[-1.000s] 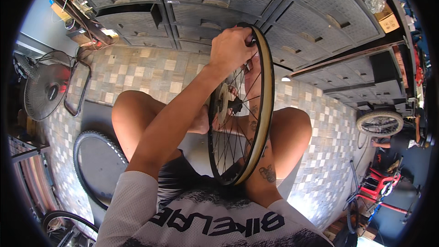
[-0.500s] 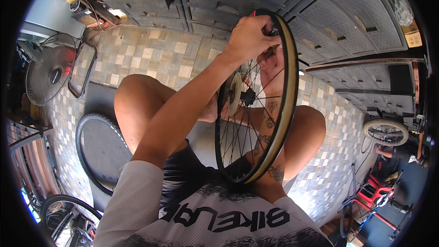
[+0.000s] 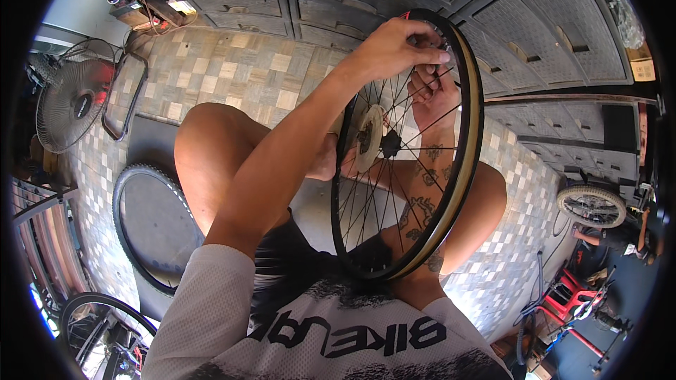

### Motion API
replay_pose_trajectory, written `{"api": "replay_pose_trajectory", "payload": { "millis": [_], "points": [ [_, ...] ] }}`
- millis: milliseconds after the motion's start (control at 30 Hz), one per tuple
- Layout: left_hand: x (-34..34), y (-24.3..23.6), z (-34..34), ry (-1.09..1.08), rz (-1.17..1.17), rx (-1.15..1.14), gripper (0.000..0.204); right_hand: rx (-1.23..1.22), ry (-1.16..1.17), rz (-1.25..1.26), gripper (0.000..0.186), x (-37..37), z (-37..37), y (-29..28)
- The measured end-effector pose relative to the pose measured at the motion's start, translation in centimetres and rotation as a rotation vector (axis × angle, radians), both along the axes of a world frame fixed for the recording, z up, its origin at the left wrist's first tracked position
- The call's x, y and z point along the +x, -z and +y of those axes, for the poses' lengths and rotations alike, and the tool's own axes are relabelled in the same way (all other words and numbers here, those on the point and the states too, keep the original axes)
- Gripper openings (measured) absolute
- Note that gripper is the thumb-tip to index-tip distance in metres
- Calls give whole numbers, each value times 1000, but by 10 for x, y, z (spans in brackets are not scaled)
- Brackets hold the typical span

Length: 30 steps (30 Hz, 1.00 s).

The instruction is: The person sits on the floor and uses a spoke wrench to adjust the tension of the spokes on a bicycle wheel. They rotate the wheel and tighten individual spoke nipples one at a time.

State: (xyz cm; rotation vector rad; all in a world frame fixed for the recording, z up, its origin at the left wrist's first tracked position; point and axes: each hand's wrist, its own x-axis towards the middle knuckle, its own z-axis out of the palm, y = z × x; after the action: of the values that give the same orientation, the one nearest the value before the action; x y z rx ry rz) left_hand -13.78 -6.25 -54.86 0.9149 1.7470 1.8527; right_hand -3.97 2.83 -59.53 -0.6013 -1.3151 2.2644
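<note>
A bicycle wheel [image 3: 473,127] without a tyre stands upright between my bent legs, its near edge against my lap. It has a black rim with yellowish rim tape, thin black spokes, a black hub [image 3: 390,143] and a pale brake disc [image 3: 371,139]. My left hand [image 3: 401,46] is at the far end of the wheel, thumb and fingers pinched just inside the rim. What lies between those fingertips is too small to tell. Just below it, my right hand [image 3: 431,98] reaches up among the spokes with its fingers curled; what they grip is hidden.
A loose tyre [image 3: 120,222] lies on a grey mat to my left. Another wheel [image 3: 98,299] is at the lower left. A fan [image 3: 74,102] stands farther left, grey drawers [image 3: 521,42] ahead. At right are a red stool [image 3: 563,295], a tyred wheel [image 3: 591,205] and another person [image 3: 630,239].
The wheel's far end has shifted right, and both hands have moved right with it. My right hand's fingers are more curled and show more clearly below the left hand.
</note>
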Motion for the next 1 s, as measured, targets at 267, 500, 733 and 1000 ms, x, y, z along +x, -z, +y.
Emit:
{"api": "replay_pose_trajectory", "payload": {
  "millis": [267,500,733,1000],
  "points": [
    [5,-8,0,-22,15,-65,30,0,-2,4,49,1,1,1],
    [4,-3,2,-57,-26,-80,29,12,-6,-4,52,-1,-1,-3],
    [21,-5,2,-212,44,-120,19,50,-5,-19,55,2,0,3],
    [57,24,13,-115,-308,306,17,396,-23,-198,58,112,-40,-77]
  ]
}}
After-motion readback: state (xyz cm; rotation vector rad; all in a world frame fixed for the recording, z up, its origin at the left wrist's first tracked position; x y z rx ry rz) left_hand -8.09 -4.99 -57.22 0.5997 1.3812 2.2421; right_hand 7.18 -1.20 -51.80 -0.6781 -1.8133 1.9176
